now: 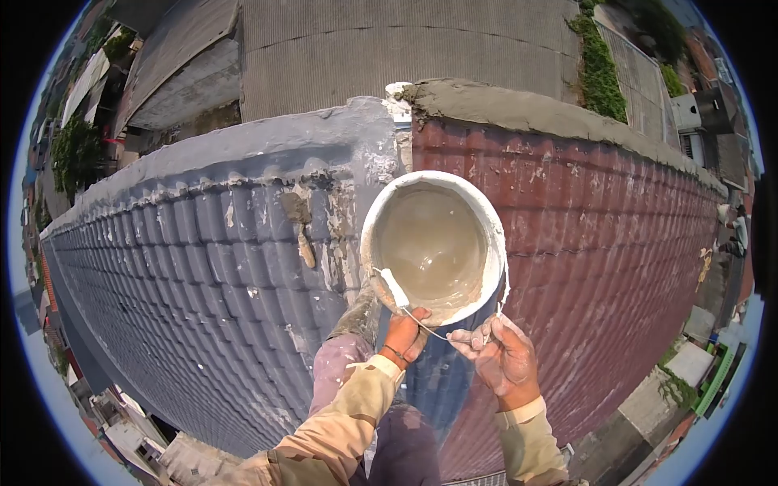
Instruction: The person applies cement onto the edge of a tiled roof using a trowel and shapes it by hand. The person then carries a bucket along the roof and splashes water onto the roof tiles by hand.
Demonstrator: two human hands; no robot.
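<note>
A white bucket (497, 231) with a crusted rim stands in front of me, holding murky grey-brown liquid (429, 243). Its thin wire handle (432, 330), with a white grip sleeve (395, 287), hangs down on my side. My left hand (405, 334) is closed at the near rim, its thumb by the wire; what its other fingers do underneath is hidden. With whitish smears on the fingers, my right hand (504, 356) pinches the wire handle at the bucket's lower right. A trowel (305, 249) with a wooden handle lies on the grey tiles, left of the bucket.
I am on a sloping roof, with grey-blue tiles (203, 283) left and dark red tiles (600, 267) right. A mortar-covered ridge (519, 109) runs along the top. Beyond it lies a corrugated roof (405, 49). My legs (340, 364) are below the bucket.
</note>
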